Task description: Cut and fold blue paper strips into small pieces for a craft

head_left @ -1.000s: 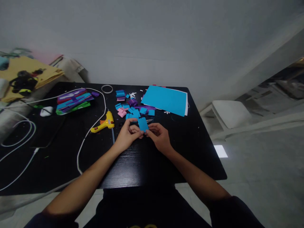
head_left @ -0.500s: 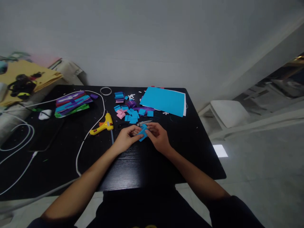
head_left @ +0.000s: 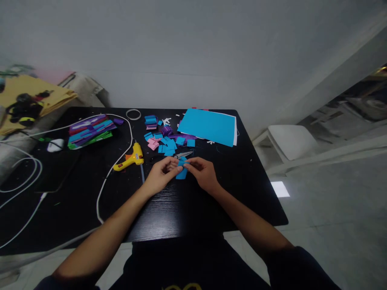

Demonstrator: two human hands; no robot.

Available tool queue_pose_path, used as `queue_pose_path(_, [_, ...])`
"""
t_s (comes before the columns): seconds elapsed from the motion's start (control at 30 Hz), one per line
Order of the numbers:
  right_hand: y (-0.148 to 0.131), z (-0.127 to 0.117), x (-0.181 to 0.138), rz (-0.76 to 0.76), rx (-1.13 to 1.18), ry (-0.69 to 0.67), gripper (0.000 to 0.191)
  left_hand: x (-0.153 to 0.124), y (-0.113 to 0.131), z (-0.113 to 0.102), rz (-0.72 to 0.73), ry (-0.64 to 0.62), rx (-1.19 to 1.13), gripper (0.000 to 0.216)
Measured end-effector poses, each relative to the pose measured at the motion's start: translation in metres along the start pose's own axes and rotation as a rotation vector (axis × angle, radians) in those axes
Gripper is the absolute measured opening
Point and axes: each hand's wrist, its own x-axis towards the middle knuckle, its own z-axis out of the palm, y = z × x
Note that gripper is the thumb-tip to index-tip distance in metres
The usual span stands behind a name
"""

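Note:
Between my two hands is a small piece of blue paper [head_left: 182,174], partly covered by the fingers. My left hand [head_left: 163,171] pinches its left side with thumb and fingers. On the other side, my right hand [head_left: 203,171] grips the upper right part of the paper. Just beyond the fingertips lie scissors [head_left: 184,154], their dark handles partly hidden behind my left hand. Behind them are several small blue paper pieces [head_left: 169,145] and a few folded pink pieces [head_left: 153,144].
A yellow glue gun [head_left: 133,158] lies left of my left hand, near a white cable [head_left: 104,183]. Large blue sheets [head_left: 210,125] are at the back right. Bundled coloured paper strips [head_left: 90,131] and a tape ring [head_left: 133,114] sit at the back left. A white stool [head_left: 290,141] stands right of the table.
The blue paper has turned from a slant to nearly upright in my fingers, and more of its lower part shows. My right hand's fingers have shifted slightly; the other things stay put.

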Motion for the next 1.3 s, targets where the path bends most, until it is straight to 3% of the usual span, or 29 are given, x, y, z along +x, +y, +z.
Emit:
queue_pose_path(0.2, [-0.0019, 0.0025, -0.0032, -0.022, -0.016, 0.009, 0.019, -0.0021, 0.0, -0.0014, 0.065, 0.057, 0.162, 0.026])
queue_pose_path(0.5, [-0.0044, 0.0025, -0.0027, -0.01, -0.003, -0.005, 0.02, -0.0025, -0.0021, 0.0011, 0.074, 0.123, 0.189, 0.027])
queue_pose_path(0.97, [-0.0032, 0.0013, -0.0014, -0.009, -0.025, -0.068, 0.018, -0.0029, -0.0015, 0.0001, 0.075, 0.059, 0.154, 0.025])
queue_pose_path(1.2, [-0.0053, -0.0001, -0.0021, -0.013, -0.093, -0.075, 0.029, -0.0038, 0.0007, 0.0009, 0.102, 0.083, 0.165, 0.023])
queue_pose_path(1.3, [-0.0035, 0.0013, -0.0026, -0.007, -0.055, -0.076, 0.024, -0.0045, -0.0006, 0.0014, 0.093, 0.088, 0.164, 0.022])
